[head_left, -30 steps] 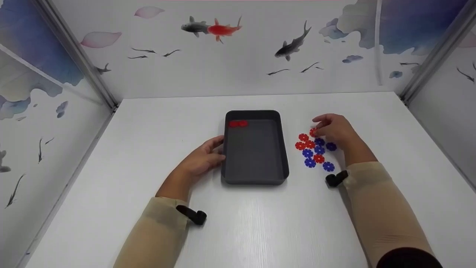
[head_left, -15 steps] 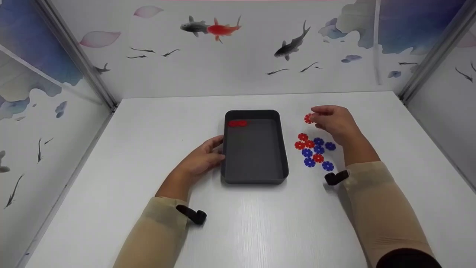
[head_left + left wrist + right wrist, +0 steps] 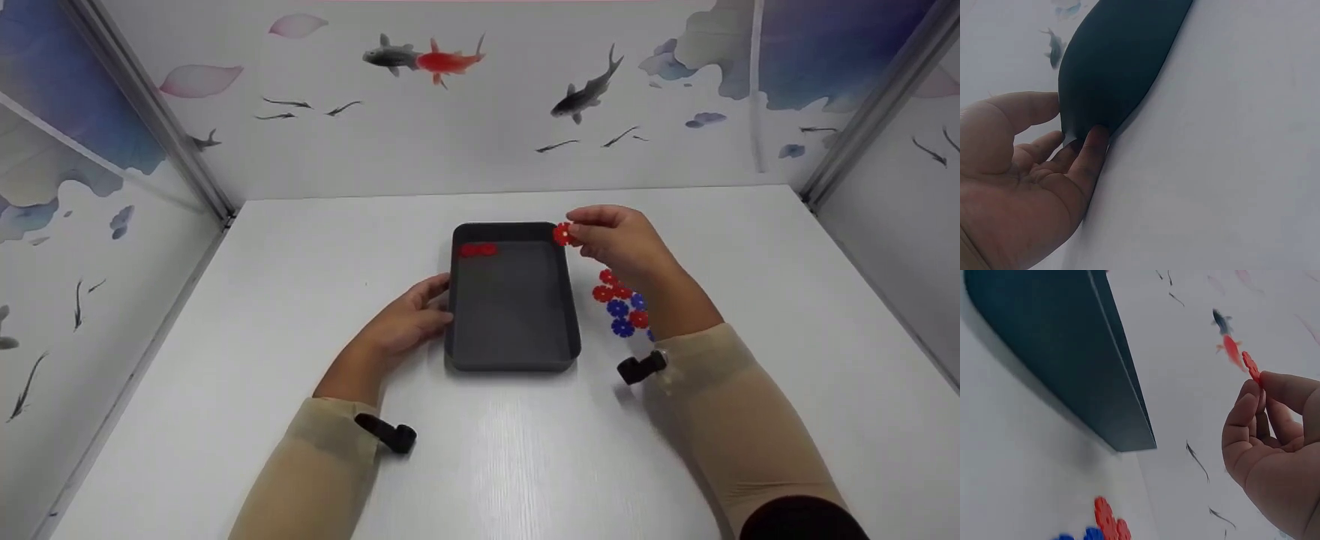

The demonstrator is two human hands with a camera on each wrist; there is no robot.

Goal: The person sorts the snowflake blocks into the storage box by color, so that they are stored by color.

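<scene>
At the upper right corner of the dark grey tray (image 3: 517, 366), my right hand (image 3: 626, 240) pinches a red plastic snowflake disc (image 3: 564, 234) between thumb and fingers. In the right wrist view the disc (image 3: 1251, 367) stands edge-on, raised above the table beside the tray's wall (image 3: 1055, 343). My left hand (image 3: 409, 319) rests against the tray's left wall; the left wrist view has its fingertips touching the outer side (image 3: 1112, 62). Two red discs (image 3: 478, 250) lie side by side at the tray's upper left inside.
Right of the tray, several loose red discs (image 3: 604, 293) and blue discs (image 3: 622, 327) lie on the white table (image 3: 480, 457), partly hidden by my right wrist. Printed white panels (image 3: 300, 150) enclose the table at the back and sides.
My right hand has lifted a red disc off the pile, moved it away from me, then carried it left to the tray's upper right corner. My left hand has stayed at the tray.
</scene>
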